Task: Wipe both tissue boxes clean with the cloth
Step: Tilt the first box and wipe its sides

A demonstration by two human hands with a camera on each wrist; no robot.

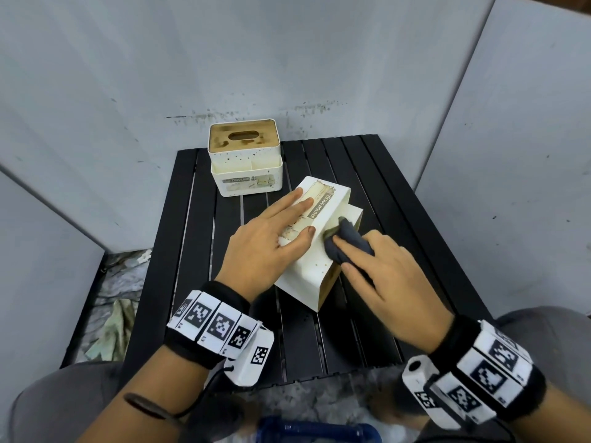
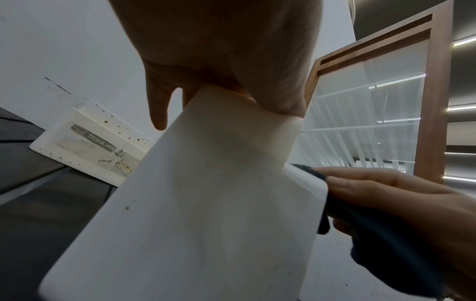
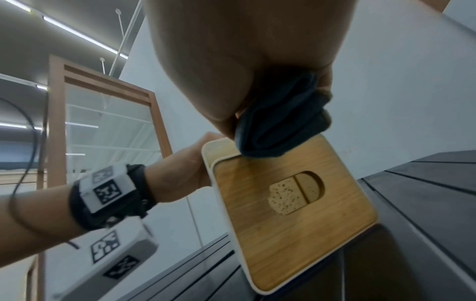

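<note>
— Head view: where are the hands?
— Left hand (image 1: 271,238) lies flat, fingers spread, on the tipped tissue box (image 1: 315,266); right hand (image 1: 388,276) pinches the cloth (image 1: 347,243) against it.
— And the second tissue box (image 1: 244,158)?
— Beyond the left hand, on the worktop (image 1: 192,251).

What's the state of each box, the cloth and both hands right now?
near tissue box: tipped on its side on the table, wooden lid facing right, a few brown specks left.
far tissue box: upright, untouched, lid stained, walls spotted.
cloth: bunched, pressed on the near box's upper face.
left hand: flat on the near box's label side, steadying it.
right hand: holds the cloth.
</note>
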